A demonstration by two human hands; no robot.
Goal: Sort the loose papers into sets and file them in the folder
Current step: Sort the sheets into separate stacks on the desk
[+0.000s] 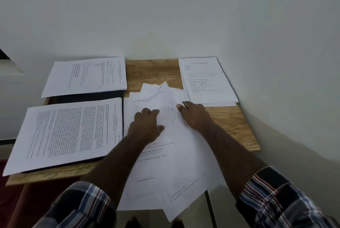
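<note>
Here the loose papers [165,163] are lying in a messy fan in the middle of the wooden surface [230,122], white sheets with faint printed lines and some handwriting, overlapping at different angles. Their near ends are hanging over the front edge of the surface, and the far corners are spreading out like a hand of cards.

The left hand [147,124] is resting flat on top of this heap, palm down, fingers nearly straight and slightly apart, pressing the sheets and gripping nothing. The right hand [195,113] is lying just beside it on the right part of the same heap, also palm down; its fingers are reaching toward the far sheets, but whether they are pinching an edge I cannot tell.

Three sorted sets are lying around the heap. A densely printed set [64,135] is sitting to the left on a dark folder [60,166], which is showing only as a thin edge under it. Behind it, a set with a small grid [86,76] is covering another dark part of the folder. At the far right corner, a form-like set [207,80] is lying against the wall [165,16], and its near edge is touching the fanned sheets. Checked sleeves [276,200] are covering both forearms.
</note>
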